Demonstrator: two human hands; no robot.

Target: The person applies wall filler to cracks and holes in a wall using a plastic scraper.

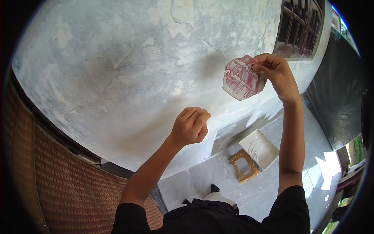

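Observation:
My right hand [274, 74] is raised at the right, its thumb and fingers pinching the edge of a flat, roughly octagonal reddish plate [244, 80]. Whitish putty is smeared in ridges over the plate's face, thickest along its lower edge. The plate is in front of the wall [128, 66], which is grey with patchy white smears and a few cracks; whether they touch I cannot tell. Lower and further left, my left hand [191, 125] is curled into a fist close to the wall. Its palm side is hidden, so anything inside it does not show.
On the grey tiled floor [198, 177], a pale tray [269, 160] with white putty rests beside a yellowish-brown stool [253, 171]. A brown woven panel [74, 175] stands at the left. A barred window [298, 29] is at the upper right, with a dark sheet [335, 89] hanging beyond.

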